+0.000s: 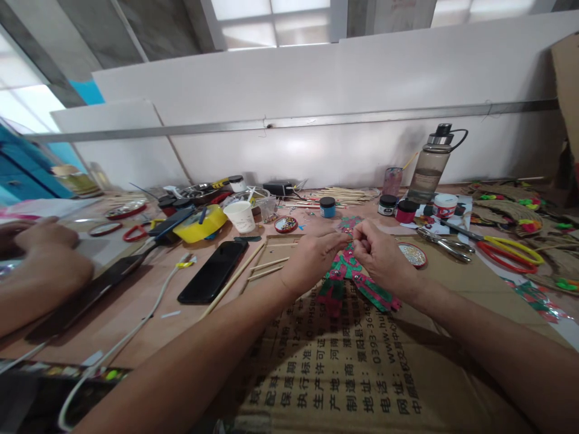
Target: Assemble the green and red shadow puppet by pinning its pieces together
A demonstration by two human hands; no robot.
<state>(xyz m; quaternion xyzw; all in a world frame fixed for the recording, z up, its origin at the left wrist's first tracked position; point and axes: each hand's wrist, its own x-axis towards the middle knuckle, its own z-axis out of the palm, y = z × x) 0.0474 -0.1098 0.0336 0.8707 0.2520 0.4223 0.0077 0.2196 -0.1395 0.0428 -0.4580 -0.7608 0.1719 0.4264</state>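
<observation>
My left hand [314, 256] and my right hand [382, 256] meet above a pink and green painted cut-out [346, 265] with small shiny beads on it. The fingers of both hands are closed, the right ones curled in a pinch. What lies between the fingertips is too small to make out. Under the cut-out is a flat cardboard sheet [357, 361] with printed Chinese text. Right of my right hand sits a round lid with small pale beads [412, 255]. Beyond my left hand, another lid [286, 224] holds coloured beads.
A black phone [212, 272] and wooden sticks [269, 269] lie to the left. Pliers [446, 244], scissors [511, 250] and a water bottle [429, 166] are at right. Paint jars and a paper cup [239, 217] stand behind. Another person's hand [52, 247] is at far left.
</observation>
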